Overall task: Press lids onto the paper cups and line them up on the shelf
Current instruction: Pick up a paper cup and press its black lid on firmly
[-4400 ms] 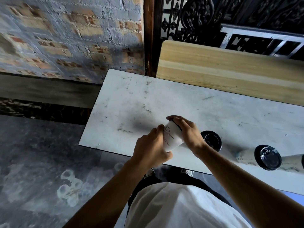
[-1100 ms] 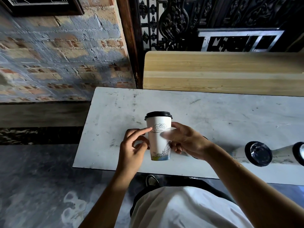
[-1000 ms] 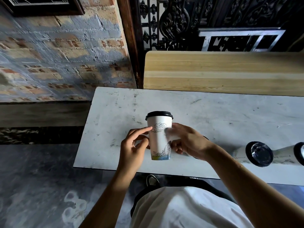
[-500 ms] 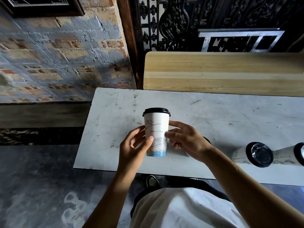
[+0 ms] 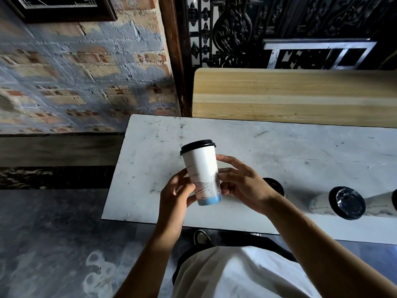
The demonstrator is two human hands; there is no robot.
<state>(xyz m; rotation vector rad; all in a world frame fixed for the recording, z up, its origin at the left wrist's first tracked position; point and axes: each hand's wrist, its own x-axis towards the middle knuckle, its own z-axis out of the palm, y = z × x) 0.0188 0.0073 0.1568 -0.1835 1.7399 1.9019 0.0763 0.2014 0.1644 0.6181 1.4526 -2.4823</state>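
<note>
I hold a tall white paper cup (image 5: pixel 202 168) with line drawings, a blue base band and a black lid (image 5: pixel 197 145) on top. It is upright, tilted slightly left, above the white shelf surface (image 5: pixel 279 151). My left hand (image 5: pixel 178 194) grips its lower left side and my right hand (image 5: pixel 240 183) holds its right side with fingertips. A black lid (image 5: pixel 276 186) peeks out behind my right wrist. A lidded white cup (image 5: pixel 337 202) stands at the right, and another lidded cup (image 5: pixel 382 203) is cut off by the right edge.
A pale wooden board (image 5: pixel 290 95) runs behind the shelf surface. A brick wall (image 5: pixel 81 82) rises at the left with a dark wooden post (image 5: pixel 174 57) beside it and ornate black ironwork (image 5: pixel 236 29) at the back. Grey patterned floor (image 5: pixel 53 244) lies below.
Since 4.4 s ago the cup went from tilted with my hands pressing on it to upright with its lid on. In the last second it moved slightly left and rotated in my fingers.
</note>
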